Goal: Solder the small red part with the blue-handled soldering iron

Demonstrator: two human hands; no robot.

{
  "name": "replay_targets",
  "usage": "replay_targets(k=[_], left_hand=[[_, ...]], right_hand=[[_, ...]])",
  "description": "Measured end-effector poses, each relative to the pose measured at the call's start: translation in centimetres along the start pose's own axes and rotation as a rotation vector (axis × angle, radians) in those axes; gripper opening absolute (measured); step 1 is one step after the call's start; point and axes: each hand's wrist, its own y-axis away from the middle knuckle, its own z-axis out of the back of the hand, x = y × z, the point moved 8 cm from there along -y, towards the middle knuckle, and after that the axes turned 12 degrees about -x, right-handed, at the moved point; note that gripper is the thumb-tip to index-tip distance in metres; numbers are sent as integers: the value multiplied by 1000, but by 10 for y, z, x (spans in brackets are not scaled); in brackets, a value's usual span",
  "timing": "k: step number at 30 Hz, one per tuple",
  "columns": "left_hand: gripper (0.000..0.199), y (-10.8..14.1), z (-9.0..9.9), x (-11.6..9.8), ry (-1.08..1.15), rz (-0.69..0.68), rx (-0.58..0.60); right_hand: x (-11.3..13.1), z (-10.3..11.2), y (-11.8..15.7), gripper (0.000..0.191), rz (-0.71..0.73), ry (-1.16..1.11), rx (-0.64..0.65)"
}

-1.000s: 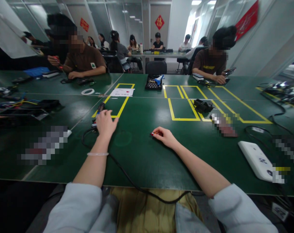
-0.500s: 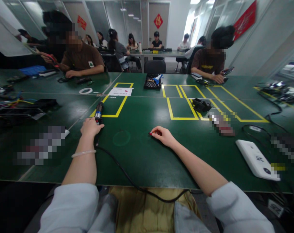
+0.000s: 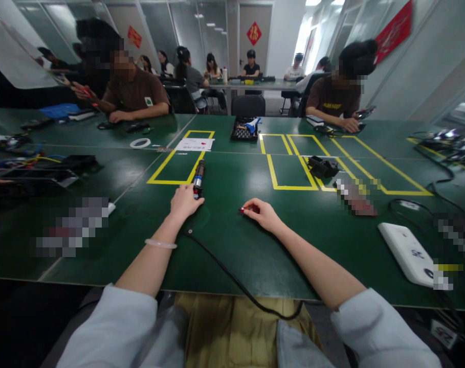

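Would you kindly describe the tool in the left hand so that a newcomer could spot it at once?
Over the green table, follow the forearm with the pale bracelet to the left hand. Held there is a dark, slender tool pointing away from the camera. Its blue and silver banding sets it apart from the plain black cable nearby.

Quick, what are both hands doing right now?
Left hand: closed on the dark cylindrical tool with a blue band.
Right hand: closed, pinching a small red item, too small to identify.
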Motion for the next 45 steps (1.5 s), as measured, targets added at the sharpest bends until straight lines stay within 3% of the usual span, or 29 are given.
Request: replay_targets(k=[4,8,15,21,36,41,45], left_hand=[[61,19,-5,-56,138,-179,7],[65,41,-6,-98,271,-324,34],[67,66,-2,-132,393,-479,68],[67,71,1,-136,347,-501,69],[64,69,5,-140,166,-463,-5],[61,62,7,-129,156,-461,-10],[62,46,4,-104,121,-373,26]], right_hand=[[2,3,0,20,1,-60,-42],[2,3,0,17,48,-57,-62],[3,3,0,9,152,56,-84],[11,1,2,4,202,147,-51],[20,2,6,21,192,102,-13],[18,-1,6,31,182,74,-2],[10,-3,4,30,122,24,38]])
